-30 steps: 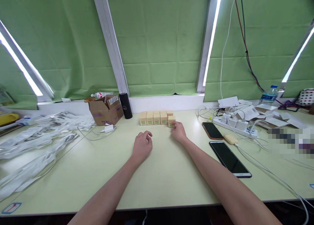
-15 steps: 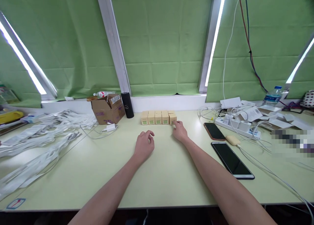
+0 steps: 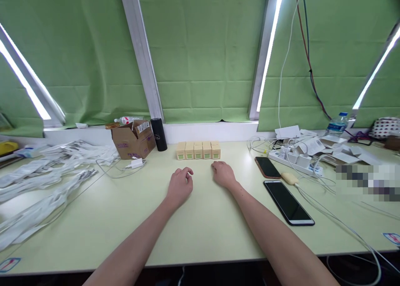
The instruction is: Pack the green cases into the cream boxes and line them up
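Observation:
Several small tan cardboard boxes [image 3: 198, 151] stand side by side in a straight row at the far middle of the table, each with a green label on its front. My right hand [image 3: 223, 174] rests on the tabletop just in front of the rightmost box [image 3: 215, 150], apart from it. It holds nothing, with its fingers loosely bent. To its left, my left hand [image 3: 180, 183] lies with relaxed, curled fingers, a gap between thumb and forefinger, and nothing in it.
An opened brown carton [image 3: 133, 140] and a black cylinder [image 3: 159, 134] stand back left. White strips [image 3: 56, 165] cover the table's left side. Two phones [image 3: 289, 202] lie to the right, near a power strip [image 3: 295, 162], cables and flattened white packaging [image 3: 340, 141].
My right hand has let go of the rightmost box and drawn back towards me. That box now sits flush with the row. The view has turned slightly right; my left hand stays about where it was.

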Motion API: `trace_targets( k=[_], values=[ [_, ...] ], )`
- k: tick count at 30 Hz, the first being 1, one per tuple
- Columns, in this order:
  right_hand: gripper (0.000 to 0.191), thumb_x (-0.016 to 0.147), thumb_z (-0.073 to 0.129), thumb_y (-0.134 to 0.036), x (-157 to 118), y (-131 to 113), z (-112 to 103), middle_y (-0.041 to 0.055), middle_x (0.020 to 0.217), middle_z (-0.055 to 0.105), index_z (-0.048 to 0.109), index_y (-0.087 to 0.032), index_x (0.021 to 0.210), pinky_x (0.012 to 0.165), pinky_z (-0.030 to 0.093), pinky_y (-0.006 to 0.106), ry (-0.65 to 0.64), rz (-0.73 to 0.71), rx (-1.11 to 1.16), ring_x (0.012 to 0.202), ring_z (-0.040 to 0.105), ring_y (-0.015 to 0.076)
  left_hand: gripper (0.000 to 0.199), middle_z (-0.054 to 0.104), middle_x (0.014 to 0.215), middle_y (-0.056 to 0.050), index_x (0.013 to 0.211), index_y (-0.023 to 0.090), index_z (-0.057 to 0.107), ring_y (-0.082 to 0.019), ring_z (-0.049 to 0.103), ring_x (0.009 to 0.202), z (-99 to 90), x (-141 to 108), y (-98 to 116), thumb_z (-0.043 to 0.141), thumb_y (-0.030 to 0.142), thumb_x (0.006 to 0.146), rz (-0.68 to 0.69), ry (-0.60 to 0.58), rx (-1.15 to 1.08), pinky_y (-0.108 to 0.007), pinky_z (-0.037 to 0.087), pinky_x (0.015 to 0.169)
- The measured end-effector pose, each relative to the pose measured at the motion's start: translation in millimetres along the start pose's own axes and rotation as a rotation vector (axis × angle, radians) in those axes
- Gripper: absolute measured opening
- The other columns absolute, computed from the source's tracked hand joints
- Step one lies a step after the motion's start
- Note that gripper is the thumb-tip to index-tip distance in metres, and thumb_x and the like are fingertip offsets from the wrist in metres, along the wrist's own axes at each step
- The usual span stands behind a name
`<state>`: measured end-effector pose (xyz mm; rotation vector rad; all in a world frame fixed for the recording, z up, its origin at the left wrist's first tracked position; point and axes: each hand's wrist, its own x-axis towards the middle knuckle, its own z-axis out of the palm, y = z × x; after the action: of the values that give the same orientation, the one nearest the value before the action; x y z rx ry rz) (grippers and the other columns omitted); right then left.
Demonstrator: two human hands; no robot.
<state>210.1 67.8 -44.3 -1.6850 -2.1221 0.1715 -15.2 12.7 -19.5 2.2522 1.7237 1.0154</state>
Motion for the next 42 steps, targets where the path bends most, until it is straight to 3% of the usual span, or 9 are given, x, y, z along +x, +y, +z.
trace_targets(
  k=[7,13,16,19,22,25,29,42],
  values=[
    [0.045,0.096,0.05,-0.009,-33.4,-10.8,-9.9,0.0153,0.152,0.056,0.056,-0.015,0.141,0.11,0.038,0.039,0.012,-0.049,-0.118,0.137,0.051,0.0278,0.02,0.068,0.081,-0.004,0.097,0.024,0.064,-0.028,0.065,0.099,3.2,5.3,-7.1,0.049,0.013,0.087,0.002,-0.049,0.023,-0.04,0.048,0.089],
    [0.046,0.095,0.062,-0.029,-98.2,-14.6,-51.7,0.0194,0.132,0.065,0.057,-0.012,0.138,0.101,0.045,0.043,0.008,-0.075,-0.308,0.122,0.059,0.0337,0.019,0.069,0.082,-0.005,0.098,0.023,0.064,-0.028,0.065,0.1,4.1,6.7,-7.3,0.048,0.016,0.089,0.011,-0.051,0.028,-0.041,0.048,0.092],
    [0.057,0.096,0.064,-0.043,-138.0,6.1,-80.2,0.0203,0.138,0.062,0.053,-0.014,0.144,0.106,0.042,0.048,0.107,0.005,-0.391,0.128,0.056,0.0373,0.019,0.069,0.082,-0.005,0.097,0.023,0.065,-0.028,0.065,0.099,3.8,6.5,-6.5,0.048,0.017,0.089,0.007,-0.044,0.029,-0.04,0.048,0.09],
    [0.058,0.096,0.062,-0.045,-176.2,41.0,-97.7,0.0208,0.141,0.061,0.051,-0.015,0.145,0.106,0.042,0.05,0.21,0.177,-0.481,0.128,0.056,0.0392,0.019,0.069,0.082,-0.005,0.097,0.023,0.065,-0.028,0.065,0.098,4.2,6.6,-7.5,0.048,0.017,0.089,0.01,-0.041,0.035,-0.039,0.048,0.089],
    [0.065,0.096,0.059,-0.054,-208.6,73.0,-97.9,0.0238,0.137,0.063,0.048,-0.014,0.146,0.099,0.046,0.051,0.256,0.339,-0.528,0.123,0.059,0.0422,0.019,0.069,0.082,-0.005,0.096,0.024,0.065,-0.028,0.066,0.098,4.8,6.9,-8.8,0.05,0.017,0.088,0.012,-0.043,0.042,-0.038,0.048,0.088],
    [0.073,0.096,0.054,-0.063,-229.4,89.4,-88.9,0.0245,0.127,0.067,0.046,-0.01,0.146,0.095,0.048,0.049,0.252,0.421,-0.507,0.115,0.063,0.0418,0.019,0.069,0.081,-0.004,0.097,0.024,0.065,-0.028,0.066,0.099,5.5,6.8,-9.9,0.05,0.017,0.088,0.012,-0.05,0.045,-0.039,0.048,0.089],
    [0.075,0.097,0.05,-0.064,-232.1,92.5,-83.0,0.0251,0.123,0.068,0.044,-0.008,0.147,0.094,0.047,0.049,0.259,0.464,-0.492,0.116,0.063,0.0427,0.021,0.069,0.084,-0.005,0.099,0.023,0.065,-0.028,0.065,0.099,5.8,7.0,-10.7,0.048,0.017,0.089,0.0,-0.047,0.047,-0.04,0.047,0.091],
    [0.067,0.094,0.059,-0.046,-198.3,85.8,-86.0,0.0254,0.115,0.071,0.044,-0.007,0.146,0.093,0.046,0.05,0.228,0.553,-0.47,0.11,0.067,0.0427,0.021,0.068,0.082,-0.005,0.099,0.024,0.065,-0.028,0.067,0.102,3.7,7.0,-10.7,0.048,0.017,0.089,-0.015,-0.045,0.058,-0.04,0.048,0.092]
  ],
)
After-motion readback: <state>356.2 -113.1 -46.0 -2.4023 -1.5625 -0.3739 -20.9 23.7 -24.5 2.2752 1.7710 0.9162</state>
